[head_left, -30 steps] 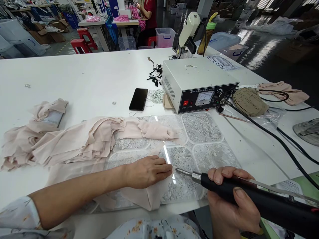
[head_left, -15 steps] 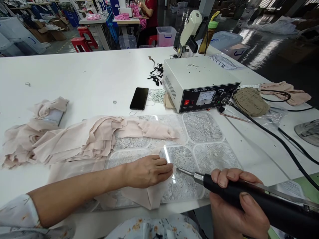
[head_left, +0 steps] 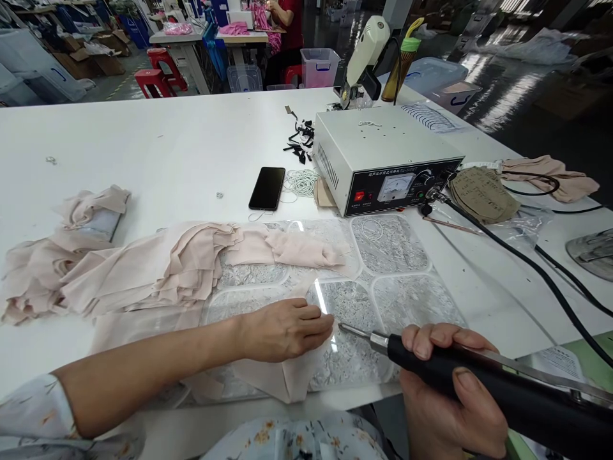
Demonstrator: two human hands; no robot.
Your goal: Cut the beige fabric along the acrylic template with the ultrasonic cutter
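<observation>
My left hand [head_left: 287, 329] rests on the clear-and-grey patterned mat [head_left: 342, 370], its fingers pinched on a thin pale pink fabric piece [head_left: 292, 378] that hangs toward the table's front edge. My right hand [head_left: 454, 383] is wrapped round a black handheld ultrasonic welding tool [head_left: 431, 367]. Its slim metal tip points left and ends close to my left fingertips; whether it touches the fabric I cannot tell. A strip of the same fabric [head_left: 292, 247] lies on the mat behind my left hand. Farther left is a layered pile of pink pieces [head_left: 143, 265].
Behind the mat stand a grey generator box [head_left: 383, 147] with a dial and a black phone [head_left: 267, 188]. A thick black cable [head_left: 531, 262] runs from the box to the right. Brown cardboard patterns [head_left: 483, 195] and a glass dish [head_left: 591, 254] lie right. A person in red [head_left: 290, 29] sits beyond.
My right hand and the welding tool have shifted very slightly left. My left hand keeps its pinch on the fabric in the same place.
</observation>
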